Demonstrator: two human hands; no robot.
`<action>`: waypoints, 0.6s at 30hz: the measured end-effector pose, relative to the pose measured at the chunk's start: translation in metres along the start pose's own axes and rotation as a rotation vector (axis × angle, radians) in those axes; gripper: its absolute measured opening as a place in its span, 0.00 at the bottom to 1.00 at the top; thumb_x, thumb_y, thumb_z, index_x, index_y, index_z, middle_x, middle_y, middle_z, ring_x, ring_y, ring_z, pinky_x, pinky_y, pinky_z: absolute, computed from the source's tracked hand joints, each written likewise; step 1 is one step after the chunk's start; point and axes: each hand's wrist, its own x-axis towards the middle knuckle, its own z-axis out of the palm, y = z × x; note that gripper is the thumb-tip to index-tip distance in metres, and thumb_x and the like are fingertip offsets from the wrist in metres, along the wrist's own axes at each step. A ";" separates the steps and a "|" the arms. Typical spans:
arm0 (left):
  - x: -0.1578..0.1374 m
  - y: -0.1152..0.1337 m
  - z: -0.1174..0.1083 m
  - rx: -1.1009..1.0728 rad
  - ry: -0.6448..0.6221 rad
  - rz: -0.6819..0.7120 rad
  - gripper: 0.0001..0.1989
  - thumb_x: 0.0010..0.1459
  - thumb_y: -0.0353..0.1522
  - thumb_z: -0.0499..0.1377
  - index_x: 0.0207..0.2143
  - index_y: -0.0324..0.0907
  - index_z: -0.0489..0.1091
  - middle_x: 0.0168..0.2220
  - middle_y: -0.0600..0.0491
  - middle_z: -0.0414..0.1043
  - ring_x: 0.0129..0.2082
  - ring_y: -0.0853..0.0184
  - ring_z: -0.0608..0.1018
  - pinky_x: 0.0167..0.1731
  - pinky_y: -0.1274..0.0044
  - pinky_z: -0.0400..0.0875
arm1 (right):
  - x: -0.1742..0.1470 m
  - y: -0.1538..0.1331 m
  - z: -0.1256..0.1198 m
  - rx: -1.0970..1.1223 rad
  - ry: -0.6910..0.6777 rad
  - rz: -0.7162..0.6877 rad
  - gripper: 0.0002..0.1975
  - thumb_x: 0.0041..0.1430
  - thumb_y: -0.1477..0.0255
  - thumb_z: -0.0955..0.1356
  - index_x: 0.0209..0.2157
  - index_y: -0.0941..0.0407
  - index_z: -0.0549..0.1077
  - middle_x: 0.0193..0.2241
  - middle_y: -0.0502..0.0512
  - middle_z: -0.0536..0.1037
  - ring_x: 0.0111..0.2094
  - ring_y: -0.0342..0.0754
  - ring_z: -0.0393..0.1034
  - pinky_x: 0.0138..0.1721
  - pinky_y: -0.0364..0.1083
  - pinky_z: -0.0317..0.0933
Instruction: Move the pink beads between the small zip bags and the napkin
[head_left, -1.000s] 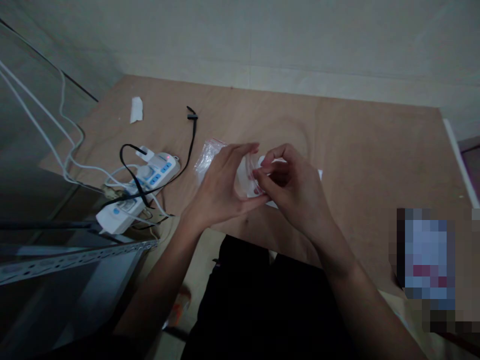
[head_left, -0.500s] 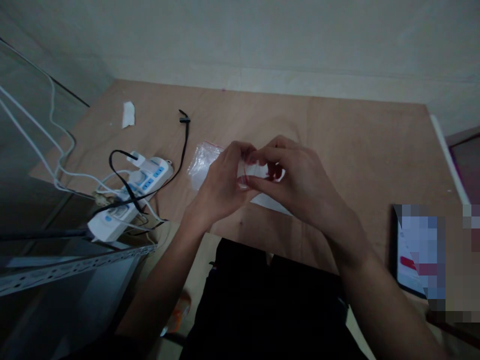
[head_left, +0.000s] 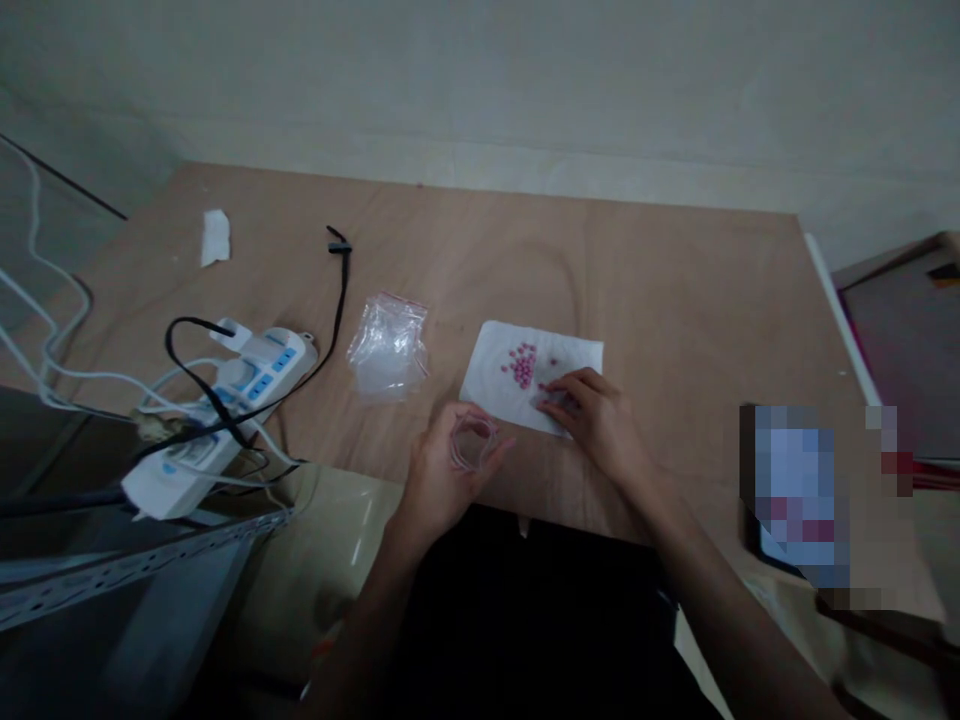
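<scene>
My left hand (head_left: 442, 465) curls around a small clear round container (head_left: 473, 443), its ring-shaped rim facing up toward me. On the table, just beyond, lies a white sheet (head_left: 480, 375) with a cluster of small pink beads (head_left: 523, 368). A few stray beads sit apart from the cluster. Over the sheet's right part, my right hand (head_left: 592, 410) is lowered, thumb and forefinger pinched at a pink bead (head_left: 541, 387). The fingertips partly cover that spot. Left of the sheet are clear zip bags (head_left: 390, 345) in a loose stack.
A white power strip (head_left: 262, 375) with plugs and tangled cables occupies the table's left edge. A black strap (head_left: 343, 290) runs from it across the wood. One white scrap (head_left: 215, 237) lies at the far left. At the right edge is a phone (head_left: 780, 550), partly blurred out.
My hands have parted: the right left the clear container and went down to the beads, while the left drew nearer with the container. The sheet and beads came into view. The view shifted.
</scene>
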 end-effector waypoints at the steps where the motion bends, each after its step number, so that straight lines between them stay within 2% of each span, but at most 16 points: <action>1: -0.002 0.001 0.002 0.000 -0.018 -0.002 0.12 0.52 0.33 0.65 0.37 0.42 0.66 0.30 0.55 0.75 0.31 0.69 0.79 0.32 0.77 0.74 | 0.001 0.000 0.002 -0.004 0.011 -0.015 0.06 0.59 0.72 0.69 0.35 0.59 0.77 0.34 0.60 0.77 0.34 0.50 0.74 0.35 0.49 0.70; 5: -0.002 0.005 0.005 0.029 -0.061 -0.003 0.12 0.54 0.34 0.64 0.38 0.43 0.65 0.31 0.55 0.74 0.32 0.68 0.79 0.32 0.76 0.75 | 0.006 -0.002 0.006 -0.045 -0.005 -0.021 0.06 0.61 0.75 0.67 0.32 0.58 0.77 0.33 0.59 0.77 0.33 0.49 0.74 0.35 0.48 0.70; 12: 0.003 0.005 0.008 0.042 -0.106 -0.022 0.12 0.54 0.34 0.64 0.38 0.44 0.65 0.31 0.55 0.74 0.31 0.68 0.78 0.28 0.78 0.73 | 0.005 -0.016 0.014 -0.133 0.013 0.121 0.07 0.58 0.79 0.65 0.34 0.60 0.76 0.32 0.61 0.77 0.31 0.50 0.73 0.35 0.48 0.70; 18: 0.010 0.004 0.007 0.104 -0.092 0.029 0.11 0.54 0.34 0.64 0.37 0.44 0.65 0.31 0.56 0.74 0.32 0.68 0.78 0.35 0.75 0.73 | 0.000 -0.022 0.023 -0.181 0.084 0.167 0.11 0.61 0.78 0.63 0.39 0.62 0.77 0.33 0.64 0.78 0.34 0.53 0.74 0.36 0.50 0.69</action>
